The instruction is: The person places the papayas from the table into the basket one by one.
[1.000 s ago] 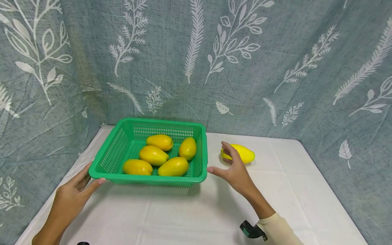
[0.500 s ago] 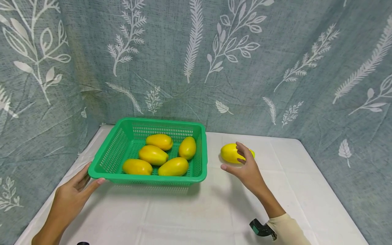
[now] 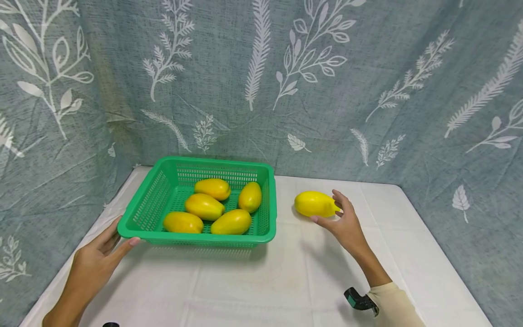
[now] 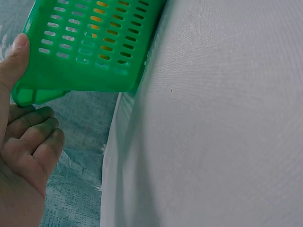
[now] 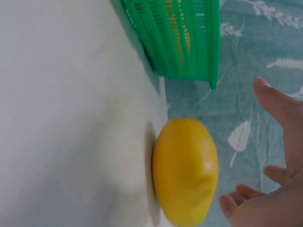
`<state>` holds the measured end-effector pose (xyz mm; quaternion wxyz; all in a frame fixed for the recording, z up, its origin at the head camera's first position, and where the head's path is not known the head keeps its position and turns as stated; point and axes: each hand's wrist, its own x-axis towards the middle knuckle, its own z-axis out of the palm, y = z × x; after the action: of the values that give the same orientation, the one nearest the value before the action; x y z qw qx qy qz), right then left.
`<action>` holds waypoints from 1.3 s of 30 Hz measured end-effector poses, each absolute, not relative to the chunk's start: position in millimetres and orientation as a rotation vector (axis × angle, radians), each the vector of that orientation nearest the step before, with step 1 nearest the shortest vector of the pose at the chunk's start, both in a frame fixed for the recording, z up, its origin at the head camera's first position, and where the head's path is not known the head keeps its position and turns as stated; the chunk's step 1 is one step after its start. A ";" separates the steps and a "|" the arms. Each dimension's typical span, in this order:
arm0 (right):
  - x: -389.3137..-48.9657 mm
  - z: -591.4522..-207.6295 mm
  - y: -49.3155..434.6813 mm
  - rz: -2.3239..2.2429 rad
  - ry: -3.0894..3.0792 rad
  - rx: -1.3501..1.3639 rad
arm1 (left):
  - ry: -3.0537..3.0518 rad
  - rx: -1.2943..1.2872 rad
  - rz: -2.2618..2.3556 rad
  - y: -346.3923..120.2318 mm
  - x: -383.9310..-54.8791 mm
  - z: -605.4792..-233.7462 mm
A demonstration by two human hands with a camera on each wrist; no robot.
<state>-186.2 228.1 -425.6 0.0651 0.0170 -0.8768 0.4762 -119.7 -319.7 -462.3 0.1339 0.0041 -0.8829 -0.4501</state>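
My left hand (image 3: 93, 263) grips the near left corner of a green plastic basket (image 3: 204, 238), thumb along the front rim and fingers at the side. Up close in the left wrist view, the thumb (image 4: 18, 56) lies against the basket's rim (image 4: 24, 97). Several yellow mangoes (image 3: 204, 207) lie inside the basket. One more yellow mango (image 3: 313, 204) rests on the white cloth to the right of it. Over that mango's right end hovers my right hand (image 3: 347, 225), thumb and fingers spread apart. The right wrist view shows a gap between this mango (image 5: 185, 171) and the fingers.
A white cloth (image 3: 245, 281) covers the table. Grey-green curtains (image 3: 229, 81) with white leaf prints hang behind it and along both sides. A black strap-like device (image 3: 360, 300) sits at the right sleeve. A small black object (image 3: 111, 324) shows at the bottom edge.
My right hand has moved rightward from beside the basket's right rim, across the loose mango to its right end. The left hand and basket have stayed in place.
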 end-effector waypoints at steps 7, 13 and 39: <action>-195.8 -432.4 241.8 1.393 -2.677 0.020 | -2.560 0.008 -1.303 -318.7 -119.0 -460.2; -207.5 -438.5 251.9 1.369 -2.719 -0.026 | -2.570 -0.001 -1.288 -318.8 -119.2 -457.7; -253.4 -452.2 262.2 1.343 -2.843 -0.008 | -2.569 -0.002 -1.280 -312.0 -119.3 -448.6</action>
<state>-253.4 262.2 -452.2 -0.0012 -0.0024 -0.9042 0.4270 -119.3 -312.0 -448.6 0.1351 -0.0008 -0.8869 -0.4418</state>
